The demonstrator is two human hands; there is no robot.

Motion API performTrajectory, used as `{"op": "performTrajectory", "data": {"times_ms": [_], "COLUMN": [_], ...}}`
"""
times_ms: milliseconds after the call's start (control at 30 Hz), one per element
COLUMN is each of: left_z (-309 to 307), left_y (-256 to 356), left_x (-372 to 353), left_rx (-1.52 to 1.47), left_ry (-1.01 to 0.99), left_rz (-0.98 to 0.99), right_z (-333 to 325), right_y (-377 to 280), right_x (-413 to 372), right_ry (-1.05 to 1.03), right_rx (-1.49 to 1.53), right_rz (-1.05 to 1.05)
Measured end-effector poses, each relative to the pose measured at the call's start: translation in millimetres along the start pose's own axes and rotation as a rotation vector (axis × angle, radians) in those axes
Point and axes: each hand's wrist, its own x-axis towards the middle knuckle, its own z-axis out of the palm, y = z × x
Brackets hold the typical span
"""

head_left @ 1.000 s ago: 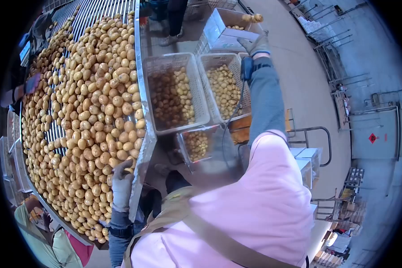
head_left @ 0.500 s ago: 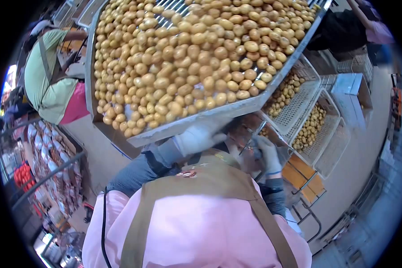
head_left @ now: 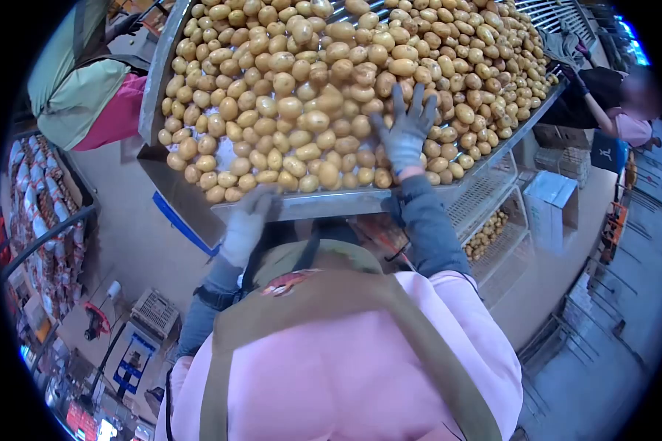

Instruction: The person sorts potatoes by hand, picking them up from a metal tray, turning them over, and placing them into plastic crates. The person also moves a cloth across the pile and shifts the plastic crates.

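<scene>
Potatoes (head_left: 290, 107) cover most of the metal table (head_left: 309, 204) in front of both gloved hands, spreading ahead of them and to either side. The right hand (head_left: 407, 140) reaches in over the rim with its fingers spread apart, its fingertips at the potatoes just ahead; whether they press on any cannot be told. Well to its left and nearer the body, the left hand (head_left: 248, 220) is at the table's near rim, fingers close together and pointing toward the potatoes; whether it is clamped on the rim cannot be told. Beyond the right hand, farther right, bare metal bars (head_left: 559, 15) show. Below and right of that hand, a plastic basket (head_left: 517, 220) holds more potatoes, with a carton (head_left: 548, 213) beside it. A person in green (head_left: 84, 88) is left of the table, and another person (head_left: 629, 128) is at its right side.
</scene>
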Motion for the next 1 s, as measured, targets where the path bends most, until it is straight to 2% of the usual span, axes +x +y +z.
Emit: {"op": "performTrajectory", "data": {"times_ms": [33, 67, 100, 167, 200, 300, 333, 400, 467, 500, 600, 633, 700, 767, 800, 833, 900, 933, 967, 1000], "left_z": [-9.6, -20.4, -27.1, -39.8, -42.4, -30.1, -21.6, 2.2, 27.7, 38.5, 47.2, 39.4, 26.3, 27.7, 31.1, 36.6, 59.1, 69.6, 78.1, 86.2], "left_y": [6.4, 2.4, -0.5, -4.8, -9.8, 54.0, 76.5, 97.8, 98.6, 95.5, 116.0, 121.5, 124.0, 132.0, 133.3, 118.7, 112.1, 121.9, 129.9, 124.8], "left_x": [-1.3, 1.5, 5.3, 20.9, 35.6, 82.0, 102.1, 152.9, 212.0, 231.1, 243.0, 244.7, 217.6, 175.9, 153.3, 149.2, 163.7, 173.2, 183.1, 202.1], "left_rx": [-0.022, -0.13, -0.084, 0.016, 0.12, 0.436, 0.524, 0.753, 1.036, 1.178, 1.307, 1.222, 0.755, 0.713, 0.709, 0.833, 0.783, 0.936, 1.091, 1.18], "left_ry": [0.019, 0.003, 0.015, 0.042, 0.037, 0.015, 0.031, 0.029, 0.023, 0.025, -0.091, -0.136, 0.001, 0.036, -0.148, -0.232, -0.104, -0.133, -0.162, -0.256], "left_rz": [-0.039, -0.073, -0.039, 0.038, 0.109, 0.427, 0.552, 0.735, 0.836, 0.866, 0.66, 0.636, 0.683, 0.51, 0.531, 0.786, 0.982, 0.905, 0.818, 0.712], "right_z": [1.4, 3.7, 5.9, 8.0, 9.0, -22.8, -19.3, -30.0, -12.2, -6.6, -10.5, -16.4, -50.2, -52.4, -60.0, -67.1, -74.6, -78.5, -90.7, -82.9], "right_y": [4.9, 10.5, 15.8, 21.3, 17.2, -21.7, -27.9, -64.8, -76.8, -78.5, -77.6, -83.4, -94.7, -91.4, -96.6, -105.7, -119.5, -130.3, -120.9, -121.6], "right_x": [19.2, 44.0, 68.5, 106.7, 119.4, 126.8, 115.8, 89.2, 66.0, 57.4, 42.1, 39.4, 28.0, 3.9, -9.3, -22.7, -39.8, -46.3, -45.1, -54.4], "right_ry": [-0.037, -0.035, -0.033, 0.051, 0.045, 0.214, 0.209, 0.033, -0.056, -0.102, 0.039, 0.084, -0.023, -0.241, -0.341, -0.421, -0.509, -0.423, -0.692, -0.807], "right_rx": [-0.215, -0.258, -0.297, -0.183, -0.249, -0.06, 0.073, 0.294, 0.337, 0.392, 0.539, 0.804, 0.976, 1.419, 1.586, 1.695, 1.796, 1.412, 1.502, 1.455], "right_rz": [-0.009, 0.042, 0.091, 0.168, 0.246, 0.141, 0.08, 0.159, 0.191, 0.233, 0.347, 0.462, 0.66, 0.92, 0.995, 1.045, 1.115, 0.694, 0.842, 0.701]}}
